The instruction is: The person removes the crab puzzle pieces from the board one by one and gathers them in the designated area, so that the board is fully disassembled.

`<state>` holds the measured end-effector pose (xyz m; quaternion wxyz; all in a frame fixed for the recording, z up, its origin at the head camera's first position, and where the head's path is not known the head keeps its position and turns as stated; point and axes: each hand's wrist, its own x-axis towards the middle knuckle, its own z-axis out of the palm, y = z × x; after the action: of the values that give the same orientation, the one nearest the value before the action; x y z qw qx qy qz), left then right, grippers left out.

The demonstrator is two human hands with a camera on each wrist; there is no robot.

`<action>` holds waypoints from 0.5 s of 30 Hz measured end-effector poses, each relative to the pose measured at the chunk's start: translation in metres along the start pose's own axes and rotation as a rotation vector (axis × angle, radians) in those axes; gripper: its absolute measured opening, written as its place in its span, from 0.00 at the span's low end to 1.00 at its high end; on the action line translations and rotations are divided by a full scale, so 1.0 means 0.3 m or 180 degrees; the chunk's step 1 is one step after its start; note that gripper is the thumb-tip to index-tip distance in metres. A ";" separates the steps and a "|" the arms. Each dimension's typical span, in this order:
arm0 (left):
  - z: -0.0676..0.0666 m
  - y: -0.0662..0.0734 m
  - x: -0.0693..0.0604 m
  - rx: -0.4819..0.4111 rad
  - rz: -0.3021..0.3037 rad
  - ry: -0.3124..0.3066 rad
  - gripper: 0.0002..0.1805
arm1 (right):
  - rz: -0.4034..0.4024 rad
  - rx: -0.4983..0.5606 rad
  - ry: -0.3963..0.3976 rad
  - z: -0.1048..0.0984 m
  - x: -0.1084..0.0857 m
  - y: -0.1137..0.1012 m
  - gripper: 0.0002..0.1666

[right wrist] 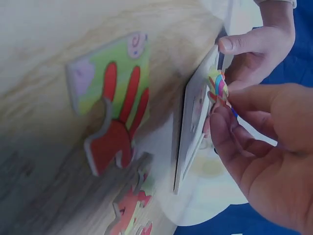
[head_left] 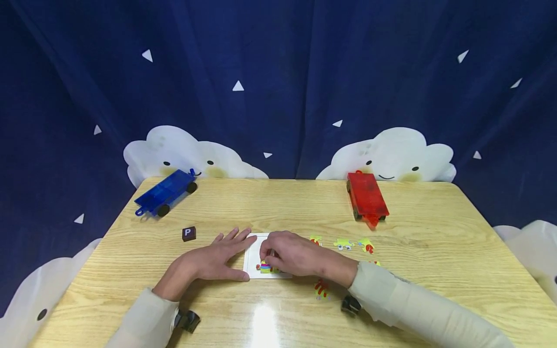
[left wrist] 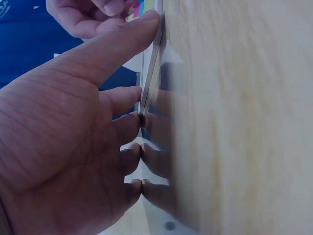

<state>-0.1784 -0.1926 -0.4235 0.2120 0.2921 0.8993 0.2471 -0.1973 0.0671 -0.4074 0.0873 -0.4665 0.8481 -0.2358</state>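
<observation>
A white puzzle tray (head_left: 252,256) lies flat on the table, tilted in the right wrist view by the camera's angle. My left hand (head_left: 204,262) spreads its fingers along the tray's left side; its thumb (left wrist: 139,32) touches the tray's edge. Over the tray, my right hand (head_left: 293,253) pinches a colourful jigsaw piece (right wrist: 219,87) between thumb and fingers. That piece has pink, blue and yellow stripes and sits low at the tray's surface. My right fingers hide part of it. Nearest the right wrist is a loose jigsaw piece with red finger shapes (right wrist: 120,122).
More yellow-green jigsaw pieces (head_left: 344,244) lie to the tray's right, some partly behind my right forearm. A dark tile marked P (head_left: 189,233) sits at left. A blue toy wagon (head_left: 167,191) stands back left, a red toy wagon (head_left: 367,195) back right.
</observation>
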 end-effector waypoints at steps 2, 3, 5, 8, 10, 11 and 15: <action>0.000 0.000 -0.002 0.0008 0.0004 -0.0009 0.50 | -0.0001 0.0022 0.0004 -0.002 0.006 -0.004 0.08; 0.000 0.000 -0.003 0.0014 0.0007 -0.0014 0.50 | 0.0015 0.0040 -0.0015 -0.002 0.008 -0.006 0.08; -0.001 0.000 -0.005 0.0018 0.0011 -0.0020 0.50 | 0.0034 0.0102 -0.0045 -0.004 0.010 -0.007 0.08; -0.002 0.001 -0.006 0.0014 0.0017 -0.0021 0.51 | 0.0017 0.0183 -0.0028 -0.013 0.010 -0.008 0.08; -0.003 0.001 -0.005 0.0006 0.0019 -0.0021 0.50 | 0.0009 0.0232 0.0003 -0.024 0.006 -0.009 0.09; -0.004 0.002 -0.005 0.0001 0.0020 -0.0023 0.50 | 0.0011 0.0260 0.0017 -0.031 0.004 -0.010 0.09; -0.004 0.004 -0.003 -0.0004 0.0004 -0.0033 0.51 | 0.0088 0.0356 0.0018 -0.065 -0.018 -0.008 0.10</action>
<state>-0.1779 -0.1927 -0.4217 0.2166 0.2938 0.8978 0.2464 -0.1997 0.0768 -0.3897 0.1142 -0.4484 0.8402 -0.2829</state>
